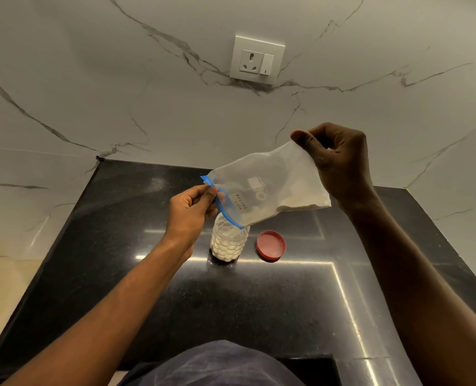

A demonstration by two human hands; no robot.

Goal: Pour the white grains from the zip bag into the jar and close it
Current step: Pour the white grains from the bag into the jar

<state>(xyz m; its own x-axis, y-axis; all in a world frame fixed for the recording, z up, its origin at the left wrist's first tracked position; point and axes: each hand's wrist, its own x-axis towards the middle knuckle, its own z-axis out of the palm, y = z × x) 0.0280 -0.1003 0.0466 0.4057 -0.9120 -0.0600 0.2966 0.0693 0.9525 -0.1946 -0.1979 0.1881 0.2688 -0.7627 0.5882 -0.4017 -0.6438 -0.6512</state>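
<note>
Both hands' grip pinching zip bag, few grains inside, above half-full jar.

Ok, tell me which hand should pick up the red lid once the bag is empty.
Right. The red lid lies on the counter just right of the jar, below the right hand. The left hand pinches the zip bag's blue mouth over the jar.

Zip bag tilted over open, part-filled jar; red lid beside.
</note>
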